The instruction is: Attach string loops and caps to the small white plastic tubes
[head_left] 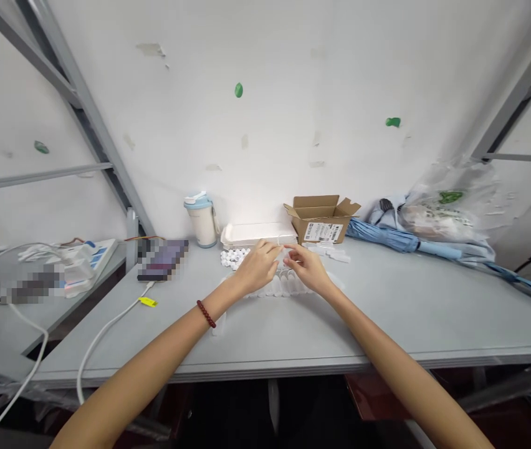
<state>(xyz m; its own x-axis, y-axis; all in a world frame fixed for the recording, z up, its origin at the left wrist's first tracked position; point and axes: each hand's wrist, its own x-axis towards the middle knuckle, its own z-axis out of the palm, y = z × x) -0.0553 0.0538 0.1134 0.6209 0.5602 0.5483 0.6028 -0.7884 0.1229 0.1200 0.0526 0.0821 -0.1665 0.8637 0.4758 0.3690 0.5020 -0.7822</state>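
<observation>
Both forearms (157,349) end in nearly closed fingers (271,249) pinching a translucent piece (286,257) near white pieces (232,258), tumbler (201,223) and carton (324,222).

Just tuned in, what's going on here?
A person's left hand and right hand are close together over the table, apparently handling something small and translucent, too blurred to identify. Below them lies a row of clear pieces; small white pieces are piled beside the left hand. An open cardboard box stands behind.

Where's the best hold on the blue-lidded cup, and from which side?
Grip the cup around its pale body, below the blue lid, probably from the front left: it stands upright and rounded, with the wall behind and white packaging on its right.
</observation>
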